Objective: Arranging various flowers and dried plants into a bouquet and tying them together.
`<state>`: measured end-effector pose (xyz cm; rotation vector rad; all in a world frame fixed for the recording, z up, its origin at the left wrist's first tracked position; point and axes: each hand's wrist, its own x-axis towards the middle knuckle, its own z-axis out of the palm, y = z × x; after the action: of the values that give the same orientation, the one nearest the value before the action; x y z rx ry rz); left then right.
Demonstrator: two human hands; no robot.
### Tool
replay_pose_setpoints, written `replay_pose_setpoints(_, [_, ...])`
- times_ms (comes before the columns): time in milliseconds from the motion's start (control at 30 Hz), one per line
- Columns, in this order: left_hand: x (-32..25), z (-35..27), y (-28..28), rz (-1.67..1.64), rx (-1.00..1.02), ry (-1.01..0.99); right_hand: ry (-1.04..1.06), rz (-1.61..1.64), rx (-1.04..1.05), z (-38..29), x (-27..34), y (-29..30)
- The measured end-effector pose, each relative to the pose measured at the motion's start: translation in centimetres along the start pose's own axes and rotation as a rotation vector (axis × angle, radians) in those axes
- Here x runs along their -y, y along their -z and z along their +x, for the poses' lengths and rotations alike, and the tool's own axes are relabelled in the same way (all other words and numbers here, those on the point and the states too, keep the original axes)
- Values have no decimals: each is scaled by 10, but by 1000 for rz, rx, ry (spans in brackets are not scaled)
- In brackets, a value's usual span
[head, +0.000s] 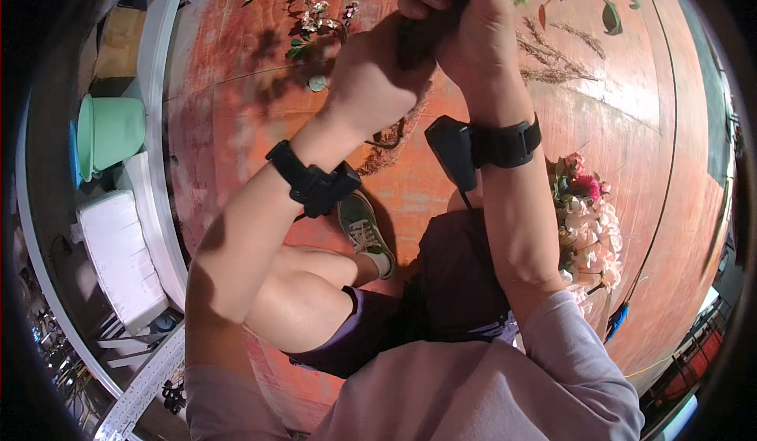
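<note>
My left hand [378, 83] is closed around the lower end of a dark, rough-looking object [420, 41], its fingers mostly hidden. Curled around the same object from the other side is my right hand [473, 33], higher up and close to the left. What the object is cannot be made out in the shadow. Leafy stems with green and reddish leaves [614, 21] reach in beyond my right hand at the top edge; where they are held is cut off. Below my hands lie a strip of dried reddish plant [378, 162] and a dark bent loop [393, 136].
A twig with pale pink blossoms [316, 21] and dried grass stems [550, 56] lie on the worn red wooden floor [225, 115]. Pink artificial-looking flowers [591, 240] rest beside my right arm. Left stand a green bucket [118, 133] and a white block [121, 257]. A blue-handled item [618, 321] lies right.
</note>
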<state>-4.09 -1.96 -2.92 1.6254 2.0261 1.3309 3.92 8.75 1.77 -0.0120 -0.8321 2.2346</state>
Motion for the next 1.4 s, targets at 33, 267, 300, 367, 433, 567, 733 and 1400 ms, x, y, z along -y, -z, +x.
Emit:
replay_pose_setpoints(33, [-4, -1, 0, -1, -1, 0, -40, 53, -74, 0, 0, -2])
replay_pose_setpoints(267, [10, 32, 6, -187, 199, -212, 164, -346, -261, -3, 36, 18])
replay_pose_setpoints(300, [22, 37, 22, -220, 197, -194, 169, -383, -253, -2, 47, 24])
replay_pose_setpoints(367, [60, 51, 35, -385, 40, 169, 68, 138, 39, 7, 74, 104])
replay_pose_setpoints(433, [198, 6, 13, -322, 58, 542, 246, -390, -259, -10, 70, 27])
replay_pose_setpoints(567, [247, -87, -65, 475, 587, 898, 268, -404, -400, -12, 66, 46])
replay_pose_setpoints(733, [238, -125, -99, 556, 482, 975, 298, -445, -443, -18, 72, 55])
replay_pose_setpoints(1400, [-224, 20, 271, -315, -43, 853, 58, -120, -644, -10, 201, -198])
